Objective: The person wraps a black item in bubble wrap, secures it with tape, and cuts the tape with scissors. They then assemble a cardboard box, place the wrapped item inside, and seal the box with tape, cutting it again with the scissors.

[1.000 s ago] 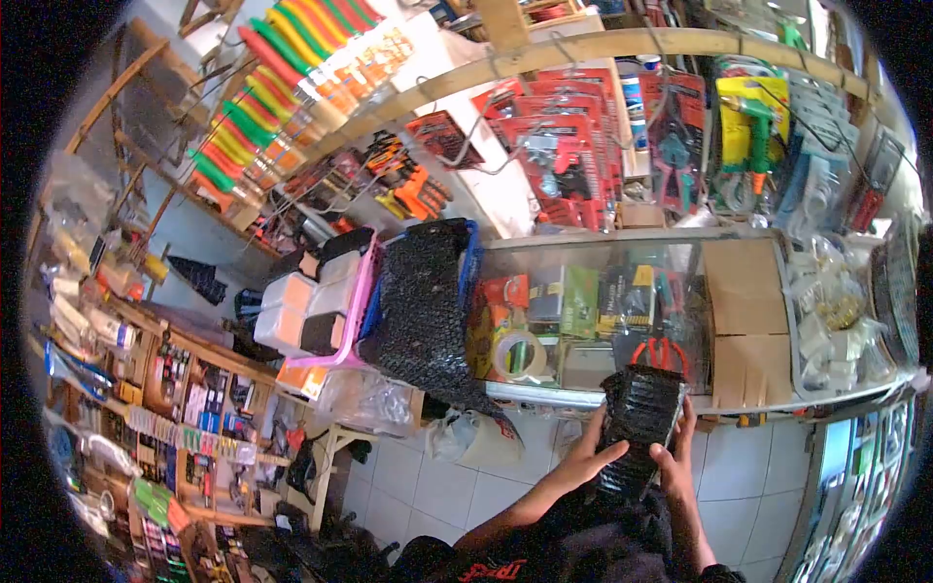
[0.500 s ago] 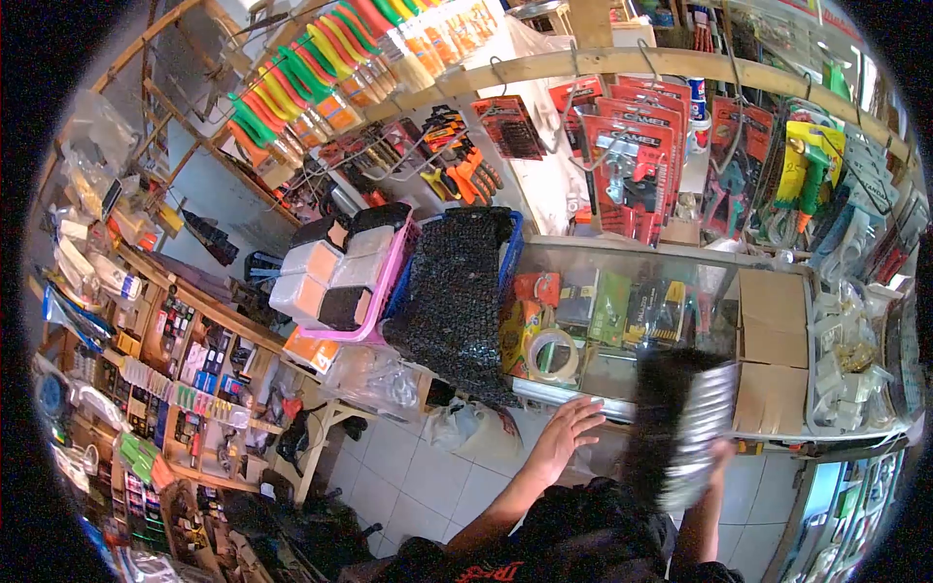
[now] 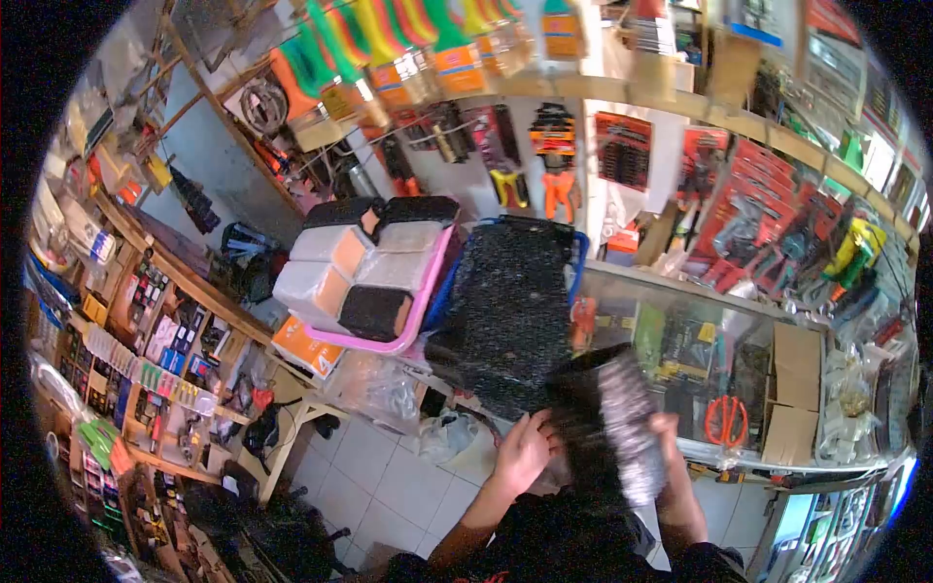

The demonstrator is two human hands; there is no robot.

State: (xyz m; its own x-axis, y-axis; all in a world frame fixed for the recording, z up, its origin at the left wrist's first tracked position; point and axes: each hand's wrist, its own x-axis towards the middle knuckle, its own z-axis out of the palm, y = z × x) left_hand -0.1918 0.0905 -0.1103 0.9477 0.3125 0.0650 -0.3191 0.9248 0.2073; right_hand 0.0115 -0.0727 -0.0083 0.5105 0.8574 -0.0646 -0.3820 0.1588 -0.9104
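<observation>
A black package (image 3: 588, 413) wrapped in shiny plastic is held upright in front of my body, blurred by motion. My right hand (image 3: 667, 447) grips its glossy right side, with the thumb showing. At its left edge is my left hand (image 3: 526, 454), fingers bent inward and their tips against the package, partly smeared. Just behind the package, a sheet of black bubble wrap (image 3: 510, 301) lies draped over a blue basket (image 3: 581, 264). To its left, a pink basket (image 3: 428, 325) holds several white and black wrapped blocks (image 3: 326, 255).
A glass display counter (image 3: 671, 291) runs to the right, with orange-handled scissors (image 3: 727, 420) and cardboard pieces (image 3: 789, 437) there. Paintbrushes (image 3: 457, 58) and carded tools (image 3: 753, 209) hang overhead. Crowded shelves (image 3: 185, 360) line the left, above the tiled floor (image 3: 364, 486).
The view has turned left. The package has come leftward, closer to the bubble wrap. My left hand, spread and apart from it before, is now bent against the package; my right hand still holds it.
</observation>
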